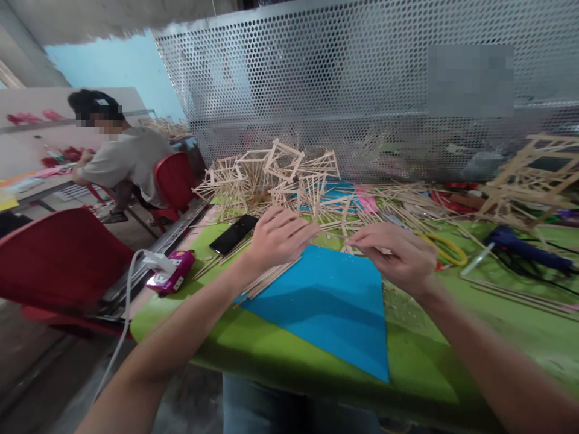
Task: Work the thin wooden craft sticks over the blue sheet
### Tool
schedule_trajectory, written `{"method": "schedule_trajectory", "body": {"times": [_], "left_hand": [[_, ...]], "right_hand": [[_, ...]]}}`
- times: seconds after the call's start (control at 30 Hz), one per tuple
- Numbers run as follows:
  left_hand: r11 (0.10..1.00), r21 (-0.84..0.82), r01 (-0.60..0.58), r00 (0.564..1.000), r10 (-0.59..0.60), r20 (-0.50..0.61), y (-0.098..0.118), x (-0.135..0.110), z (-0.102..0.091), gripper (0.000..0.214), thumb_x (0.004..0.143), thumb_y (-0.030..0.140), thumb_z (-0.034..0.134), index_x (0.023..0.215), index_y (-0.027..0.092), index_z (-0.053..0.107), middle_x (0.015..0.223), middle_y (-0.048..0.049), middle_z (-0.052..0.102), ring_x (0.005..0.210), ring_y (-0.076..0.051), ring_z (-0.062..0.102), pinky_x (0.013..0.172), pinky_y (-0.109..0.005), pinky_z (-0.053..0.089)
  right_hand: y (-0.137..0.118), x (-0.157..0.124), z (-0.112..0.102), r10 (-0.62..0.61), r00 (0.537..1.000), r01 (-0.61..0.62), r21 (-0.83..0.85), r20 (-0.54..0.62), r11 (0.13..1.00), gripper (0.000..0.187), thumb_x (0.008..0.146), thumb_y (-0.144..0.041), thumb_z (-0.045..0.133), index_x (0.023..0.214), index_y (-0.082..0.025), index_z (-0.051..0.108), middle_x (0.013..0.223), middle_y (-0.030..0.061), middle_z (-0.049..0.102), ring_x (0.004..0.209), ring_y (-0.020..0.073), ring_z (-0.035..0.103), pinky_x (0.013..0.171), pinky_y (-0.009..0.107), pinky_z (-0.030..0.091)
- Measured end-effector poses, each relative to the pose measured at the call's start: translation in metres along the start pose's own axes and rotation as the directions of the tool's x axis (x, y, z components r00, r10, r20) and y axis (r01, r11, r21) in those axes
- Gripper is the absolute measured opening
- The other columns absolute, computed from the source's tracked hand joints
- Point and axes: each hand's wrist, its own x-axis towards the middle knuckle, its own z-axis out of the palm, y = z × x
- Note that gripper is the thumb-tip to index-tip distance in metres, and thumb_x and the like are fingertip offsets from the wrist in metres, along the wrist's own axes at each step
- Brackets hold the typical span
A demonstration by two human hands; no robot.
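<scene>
My left hand (277,236) is closed around a bundle of thin wooden sticks (265,278), whose ends trail down over a blue sheet (330,307) on the green table (235,337). My right hand (398,253) hovers just to the right with its fingers pinched on a single stick (348,242) pointing toward the left hand. Both hands are above the far edge of the blue sheet. Behind them lies a heap of stick frames (275,175).
A black phone (233,234) and a pink power strip (172,272) lie at the table's left. Yellow-handled scissors (446,247) and a blue glue gun (527,248) lie to the right. Perforated metal screen (362,90) stands behind. A person sits at left on a red chair (174,181).
</scene>
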Motion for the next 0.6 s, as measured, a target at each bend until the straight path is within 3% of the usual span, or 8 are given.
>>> {"method": "schedule_trajectory", "body": {"times": [0.1,0.4,0.5,0.6], "left_hand": [[1.000,-0.020,-0.014,0.999,0.014,0.030,0.008,0.001,0.000,0.014,0.100,0.022,0.064,0.111,0.025,0.073,0.091,0.0019,0.078,0.079,-0.013,0.065,0.071,-0.032,0.039],[0.998,-0.054,0.027,0.998,-0.029,-0.053,0.013,-0.007,0.004,0.015,0.099,0.031,0.070,0.112,0.030,0.077,0.095,0.0027,0.080,0.072,-0.012,0.059,0.063,-0.033,0.032],[0.997,-0.072,0.010,0.997,-0.016,-0.079,0.012,-0.008,0.004,0.015,0.099,0.031,0.071,0.111,0.030,0.079,0.094,0.0020,0.080,0.071,-0.012,0.058,0.063,-0.033,0.030],[0.998,-0.065,0.003,0.993,-0.011,-0.117,0.012,-0.008,0.004,0.014,0.098,0.032,0.073,0.109,0.031,0.081,0.091,0.0012,0.080,0.072,-0.013,0.058,0.063,-0.033,0.029]], "right_hand": [[-0.003,-0.002,0.004,0.032,0.998,-0.032,-0.018,0.049,0.999,0.033,0.087,0.001,0.073,0.109,-0.023,0.074,0.102,0.0062,0.081,0.094,0.0220,0.078,0.086,0.036,0.064],[-0.008,0.000,-0.002,0.105,0.978,-0.117,0.053,0.183,0.992,0.032,0.092,0.000,0.068,0.114,-0.024,0.069,0.111,0.0065,0.079,0.104,0.0200,0.076,0.093,0.034,0.062],[-0.009,0.002,-0.002,0.074,0.987,-0.086,0.085,0.140,0.993,0.028,0.088,0.000,0.073,0.102,-0.023,0.067,0.104,0.0069,0.079,0.095,0.0204,0.077,0.084,0.034,0.063],[-0.011,0.005,-0.001,0.006,1.000,-0.007,0.060,0.016,0.998,0.030,0.080,0.001,0.081,0.090,-0.023,0.065,0.092,0.0053,0.078,0.083,0.0205,0.076,0.075,0.033,0.063]]}}
